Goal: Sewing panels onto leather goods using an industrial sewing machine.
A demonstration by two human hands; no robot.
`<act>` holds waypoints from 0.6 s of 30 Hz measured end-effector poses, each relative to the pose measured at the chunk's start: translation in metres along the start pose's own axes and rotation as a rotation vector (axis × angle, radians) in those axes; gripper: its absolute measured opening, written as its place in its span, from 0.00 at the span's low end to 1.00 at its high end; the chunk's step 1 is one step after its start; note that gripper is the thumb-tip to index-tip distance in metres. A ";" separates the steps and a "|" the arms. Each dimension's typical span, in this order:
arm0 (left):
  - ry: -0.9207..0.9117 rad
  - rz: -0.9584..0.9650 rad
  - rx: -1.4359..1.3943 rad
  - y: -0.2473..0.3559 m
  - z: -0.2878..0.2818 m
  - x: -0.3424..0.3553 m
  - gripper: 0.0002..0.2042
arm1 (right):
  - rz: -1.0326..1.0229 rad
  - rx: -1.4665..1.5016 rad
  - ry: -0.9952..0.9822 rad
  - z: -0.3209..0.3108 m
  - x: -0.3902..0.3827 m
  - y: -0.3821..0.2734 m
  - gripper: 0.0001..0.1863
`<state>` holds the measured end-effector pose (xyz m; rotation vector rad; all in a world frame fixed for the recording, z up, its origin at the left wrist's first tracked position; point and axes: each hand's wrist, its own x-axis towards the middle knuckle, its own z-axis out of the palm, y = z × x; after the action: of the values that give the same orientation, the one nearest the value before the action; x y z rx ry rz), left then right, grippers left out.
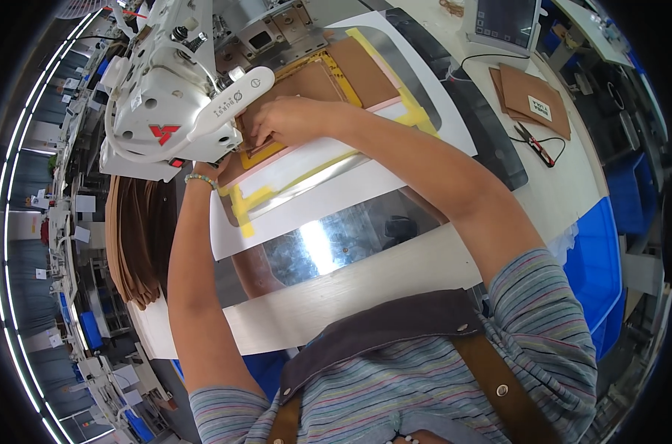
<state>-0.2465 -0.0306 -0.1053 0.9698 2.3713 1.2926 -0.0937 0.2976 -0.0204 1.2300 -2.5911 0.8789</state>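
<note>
A brown leather-like panel (pixel 306 89) lies within a yellow-edged frame on a clear template with yellow tape (pixel 258 198). The bent fingers of my right hand (pixel 291 120) rest on the panel's near left part, slightly apart, with nothing visible in them. At the template's left edge, my left hand (pixel 211 172) reaches under the white sewing machine head (pixel 162 111). That machine head hides most of its fingers, so I cannot tell whether they grip anything. Another brown panel (pixel 363 72) sits at the template's far right side.
Brown pieces (pixel 136 237) hang in a stack at the left table edge. On the right are brown panels with a white label (pixel 539 108), thread snips (pixel 536 146) and a control screen (pixel 505 22). A blue bin (pixel 595 259) stands beside the table. A shiny metal plate (pixel 328 248) lies nearer me.
</note>
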 end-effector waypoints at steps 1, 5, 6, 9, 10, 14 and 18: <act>0.029 0.002 0.122 -0.002 -0.003 -0.005 0.23 | 0.037 -0.027 -0.070 -0.002 0.005 -0.003 0.17; 0.068 -0.011 0.479 0.004 -0.004 -0.030 0.22 | 0.161 -0.172 -0.030 0.000 0.015 0.004 0.20; 0.059 -0.034 0.596 0.007 0.002 -0.034 0.22 | 0.175 -0.172 -0.033 0.003 0.010 0.010 0.20; 0.187 0.078 0.586 0.018 0.006 -0.046 0.18 | 0.216 -0.263 -0.031 0.006 0.016 0.006 0.22; 0.196 0.072 0.591 0.019 0.004 -0.051 0.18 | 0.201 -0.246 -0.040 0.006 0.020 0.004 0.22; 0.313 0.093 0.580 0.042 0.015 -0.060 0.16 | 0.181 -0.229 -0.040 0.012 0.014 0.007 0.23; 0.442 -0.030 0.385 0.074 0.023 -0.075 0.13 | 0.155 -0.178 -0.097 0.006 0.011 -0.005 0.23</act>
<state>-0.1476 -0.0384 -0.0632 0.7994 3.0439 1.1564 -0.0963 0.2844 -0.0189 1.0614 -2.8018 0.6088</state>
